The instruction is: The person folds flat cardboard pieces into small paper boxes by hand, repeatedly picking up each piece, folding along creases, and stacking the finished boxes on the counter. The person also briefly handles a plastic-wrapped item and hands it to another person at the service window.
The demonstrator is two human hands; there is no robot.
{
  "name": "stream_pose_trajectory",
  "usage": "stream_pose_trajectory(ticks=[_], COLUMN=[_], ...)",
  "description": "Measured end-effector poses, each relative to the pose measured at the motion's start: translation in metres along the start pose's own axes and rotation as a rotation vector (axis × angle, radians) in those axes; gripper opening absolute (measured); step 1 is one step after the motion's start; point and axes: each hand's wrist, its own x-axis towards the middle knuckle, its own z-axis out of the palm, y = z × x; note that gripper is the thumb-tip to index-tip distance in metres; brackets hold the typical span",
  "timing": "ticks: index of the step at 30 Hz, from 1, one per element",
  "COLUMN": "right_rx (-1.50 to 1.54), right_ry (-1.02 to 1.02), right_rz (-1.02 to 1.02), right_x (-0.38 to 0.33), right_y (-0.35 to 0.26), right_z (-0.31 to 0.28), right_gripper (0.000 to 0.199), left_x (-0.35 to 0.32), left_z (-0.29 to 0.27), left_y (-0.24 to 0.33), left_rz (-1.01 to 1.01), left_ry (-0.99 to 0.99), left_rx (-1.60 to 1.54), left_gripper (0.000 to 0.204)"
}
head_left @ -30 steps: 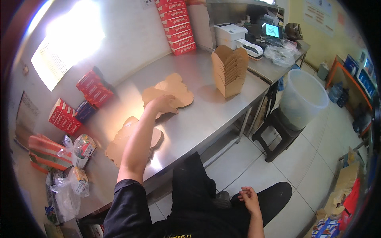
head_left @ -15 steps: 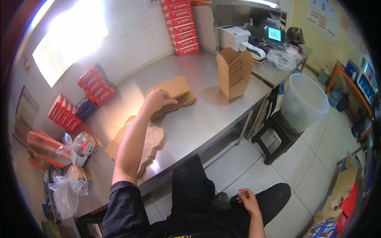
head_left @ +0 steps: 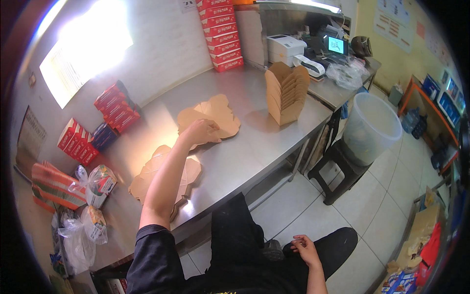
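1. Brown card makes up the far pile (head_left: 226,113), flat blanks lying on the steel table (head_left: 245,164).
2. The left hand (head_left: 202,131) is over the far pile and appears to touch its top blank. Its fingers are bent, with the thumb set lower; whether they pinch a blank cannot be told.
3. The right hand (head_left: 306,251) is well apart from the far pile, to its lower right; its fingers are loosely curled, slightly apart, with nothing visible in them.
4. Left of the far pile and lower is the near pile (head_left: 145,179), partly under the left forearm (head_left: 165,188). A low sweep of that arm could drag its blanks askew or over the table's front edge.
5. Right of the far pile stand the nested boxes (head_left: 286,98). A wide swing of the left hand could tip them.
6. Uneven pressure could make the far pile's blanks fan out; a careless pinch could lift two together.
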Motion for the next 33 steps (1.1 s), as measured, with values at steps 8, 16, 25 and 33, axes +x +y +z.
stream_pose_trajectory(ticks=[8,16,25,33], right_rx=[-0.026,-0.010,0.836,0.342], right_ry=[-0.017,-0.003,-0.141,0.235], right_rz=[0.023,0.004,-0.336,-0.291], right_x=[-0.003,0.000,-0.017,-0.058], right_y=[-0.010,-0.006,-0.044,-0.086], right_z=[0.004,0.006,0.008,-0.039], right_gripper=[0.027,0.029,0.080,0.041], left_x=[0.017,-0.033,-0.203,-0.231], left_z=[-0.007,-0.060,0.024,0.145], left_y=[-0.029,0.027,0.231,0.240], left_rz=[0.066,0.176,0.986,0.980], left_ry=[-0.028,1.045,0.120,-0.230], left_rx=[-0.138,0.028,-0.123,-0.316], left_gripper=[0.043,0.023,0.036,0.050])
